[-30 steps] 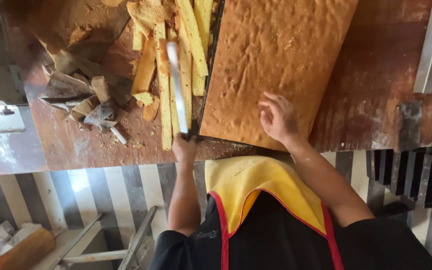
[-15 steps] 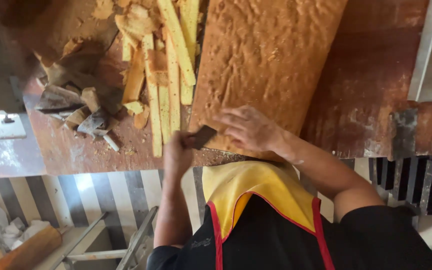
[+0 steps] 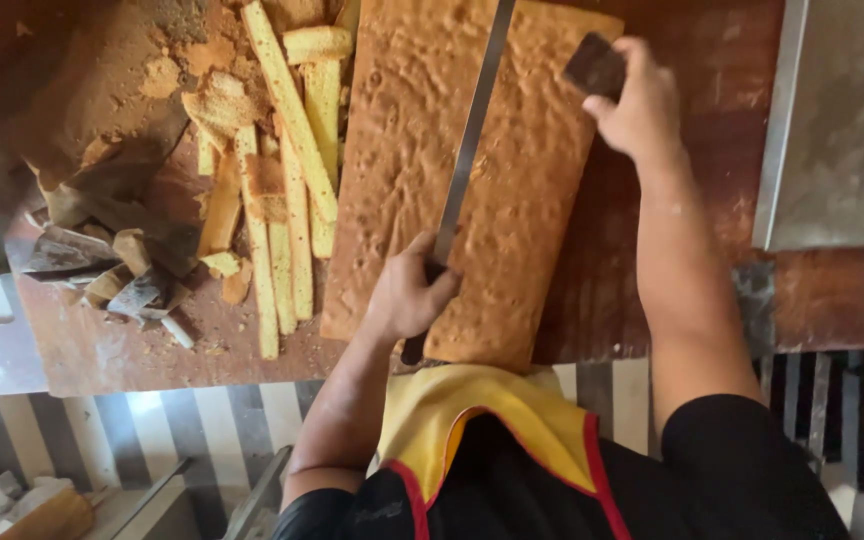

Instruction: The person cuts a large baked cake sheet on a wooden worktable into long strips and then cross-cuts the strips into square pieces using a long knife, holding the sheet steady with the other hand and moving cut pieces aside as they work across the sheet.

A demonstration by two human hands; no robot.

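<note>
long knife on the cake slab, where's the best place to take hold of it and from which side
Take the long knife by its dark handle at the near end, where the left hand already wraps it. Come from the near table edge: the blade lies lengthwise on the cake slab, its handle overhanging the slab's near edge.

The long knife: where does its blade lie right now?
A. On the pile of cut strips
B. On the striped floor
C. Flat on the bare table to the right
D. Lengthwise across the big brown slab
D: the long knife lies lengthwise on the brown slab, its handle gripped by the left hand, while the cut strips lie off to the side.
</note>
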